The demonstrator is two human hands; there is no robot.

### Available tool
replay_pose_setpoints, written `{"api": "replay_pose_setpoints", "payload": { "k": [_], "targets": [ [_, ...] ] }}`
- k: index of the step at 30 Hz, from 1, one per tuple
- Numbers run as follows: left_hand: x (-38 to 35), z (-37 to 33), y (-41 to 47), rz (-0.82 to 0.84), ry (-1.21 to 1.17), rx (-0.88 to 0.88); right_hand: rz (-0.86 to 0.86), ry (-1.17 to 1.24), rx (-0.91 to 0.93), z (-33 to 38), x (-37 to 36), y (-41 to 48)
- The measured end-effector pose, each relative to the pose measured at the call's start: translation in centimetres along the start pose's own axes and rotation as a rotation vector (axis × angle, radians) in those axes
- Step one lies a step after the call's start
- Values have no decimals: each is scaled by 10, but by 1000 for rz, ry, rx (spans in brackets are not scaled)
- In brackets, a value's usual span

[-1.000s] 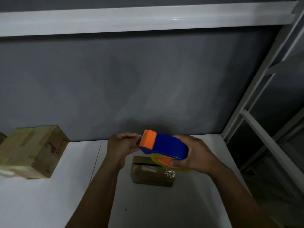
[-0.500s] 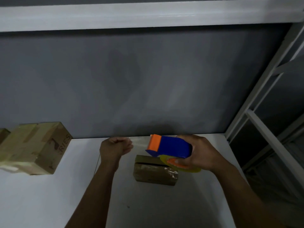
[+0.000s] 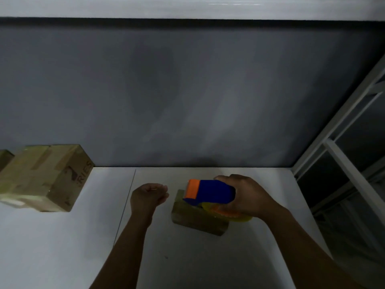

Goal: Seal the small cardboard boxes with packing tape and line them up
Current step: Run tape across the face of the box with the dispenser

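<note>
1. "RIES" in dark letters on the side of the big cardboard box [image 3: 48, 178], well off to the left of the left hand [image 3: 149, 195]. Printed running up the side. Too dim to tell what stands before the R.
2. Dark curly mark just beside those letters, on the same side. Too dim to read.

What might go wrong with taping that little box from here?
The left hand is beside the small box, not holding it, so the box may slide when the tape dispenser in the right hand drags across it. The box also sits askew on the table, so tape may land crooked.
</note>
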State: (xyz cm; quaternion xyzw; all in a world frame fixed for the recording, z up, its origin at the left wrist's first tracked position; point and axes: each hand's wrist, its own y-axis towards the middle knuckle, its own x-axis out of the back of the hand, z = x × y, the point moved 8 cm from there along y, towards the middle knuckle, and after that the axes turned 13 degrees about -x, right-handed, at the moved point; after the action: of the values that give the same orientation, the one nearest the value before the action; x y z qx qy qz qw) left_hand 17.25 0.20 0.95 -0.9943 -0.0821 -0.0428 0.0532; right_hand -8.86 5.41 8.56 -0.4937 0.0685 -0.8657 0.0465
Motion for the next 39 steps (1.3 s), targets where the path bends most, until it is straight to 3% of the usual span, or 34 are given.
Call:
{"api": "replay_pose_setpoints", "payload": {
  "k": [7, 12, 20, 26, 32, 36, 39],
  "targets": [
    [-2, 26, 10, 31, 58, 26, -14, -252, 42, 11, -11, 5],
    [-7, 49, 16, 70, 56, 64, -68, -95, 57, 9, -11, -6],
    [-14, 88, 6, 32, 13, 140, -55, -38, 22, 6, -20, -3],
    [-19, 90, 10, 47, 100, 55, -64, -12, -1, 11, -23, -1],
    [-18, 94, 12, 144, 360, 46, -139, -50, 6, 19, -20, -2],
    [-22, 71, -10, 141, 229, -207, -143, -29, 11, 18, -21, -2],
    [-40, 70, -26, 264, 51, -194, -145, 2, -7, 14, -19, -2]
  ]
}}
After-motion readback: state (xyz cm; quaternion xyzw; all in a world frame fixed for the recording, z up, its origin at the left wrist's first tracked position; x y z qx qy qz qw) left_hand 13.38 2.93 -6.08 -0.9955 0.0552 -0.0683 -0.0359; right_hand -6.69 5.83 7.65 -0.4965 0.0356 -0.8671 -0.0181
